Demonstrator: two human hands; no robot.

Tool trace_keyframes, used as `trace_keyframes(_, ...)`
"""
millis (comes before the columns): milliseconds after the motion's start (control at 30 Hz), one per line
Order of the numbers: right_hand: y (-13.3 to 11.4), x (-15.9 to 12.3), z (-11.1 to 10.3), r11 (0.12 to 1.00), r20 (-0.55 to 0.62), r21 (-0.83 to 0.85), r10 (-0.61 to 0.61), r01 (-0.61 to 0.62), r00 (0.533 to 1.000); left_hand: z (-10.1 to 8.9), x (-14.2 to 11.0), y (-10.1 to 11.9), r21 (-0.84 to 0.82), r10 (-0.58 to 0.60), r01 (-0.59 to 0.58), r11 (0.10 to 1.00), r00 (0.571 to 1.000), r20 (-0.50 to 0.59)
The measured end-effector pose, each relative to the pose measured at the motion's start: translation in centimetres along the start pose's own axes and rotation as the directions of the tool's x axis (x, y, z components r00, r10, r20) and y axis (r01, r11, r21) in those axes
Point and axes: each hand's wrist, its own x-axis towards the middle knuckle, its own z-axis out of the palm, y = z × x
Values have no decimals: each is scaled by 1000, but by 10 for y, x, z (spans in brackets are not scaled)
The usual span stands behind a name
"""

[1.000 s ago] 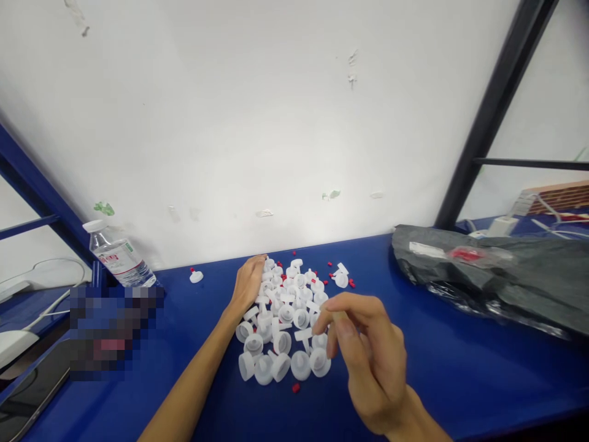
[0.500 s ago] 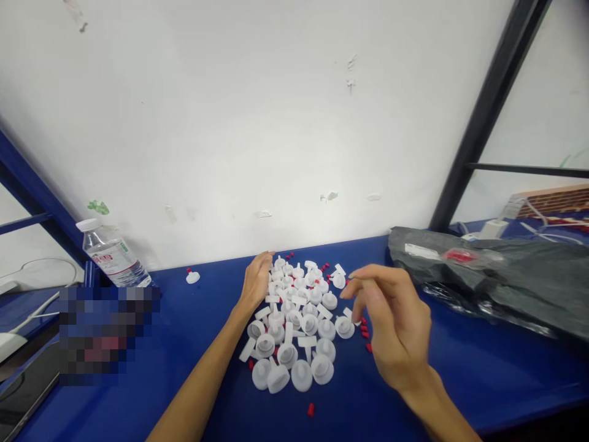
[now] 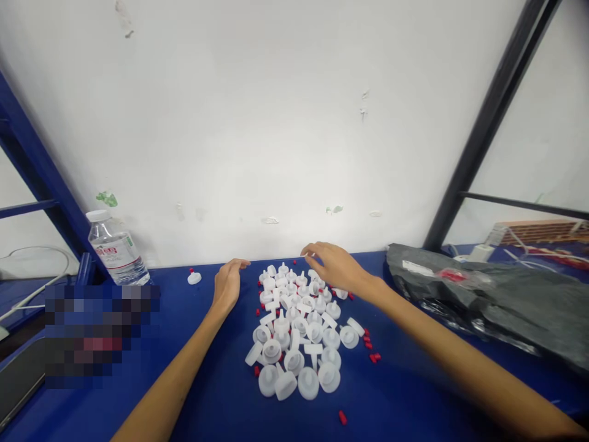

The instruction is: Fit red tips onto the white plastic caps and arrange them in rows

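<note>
A pile of white plastic nozzle caps (image 3: pixel 294 334) lies in the middle of the blue table, some upright and some on their sides. Small red tips (image 3: pixel 368 344) are scattered among and around them, with one red tip (image 3: pixel 343 417) at the front. My left hand (image 3: pixel 227 283) is open to the left of the pile, fingers stretched forward, apart from the caps. Over the back right of the pile reaches my right hand (image 3: pixel 335 265), open, its fingers loosely curved with nothing visible in them. Farther left stands a single white cap with a red tip (image 3: pixel 194 277).
A water bottle (image 3: pixel 118 248) leans at the back left, beside the blue frame post. A dark plastic bag (image 3: pixel 442 294) lies on the right side of the blue table (image 3: pixel 414 393). The white wall (image 3: pixel 257 135) rises directly behind.
My left hand has moved left, off the pile's edge. My right hand has gone from the pile's right side to its back. Some red tips on the right have shifted.
</note>
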Motion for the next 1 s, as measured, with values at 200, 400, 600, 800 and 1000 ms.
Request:
trace_keyframes(200, 29, 68, 31, 996, 72, -65, 69, -64, 995, -9, 3, -11, -42, -75, 73, 996, 996, -47)
trace_keyframes(400, 26, 59, 41, 999, 101, -22, 28, -26, 995, -11, 1, -12, -63, -83, 80, 995, 995, -47)
trace_keyframes(600, 41, 47, 48, 999, 116, 4, 44, -45, 992, -8, -1, -11, -57, -75, 72, 996, 996, -39)
trace_keyframes(800, 56, 42, 54, 996, 125, 24, 78, -81, 989, -6, -3, -10, -34, -67, 66, 997, 997, -31)
trace_keyframes(1000, 57, 38, 57, 997, 132, 32, 69, -74, 989, -5, -6, -11, -9, -32, 32, 999, 999, -7)
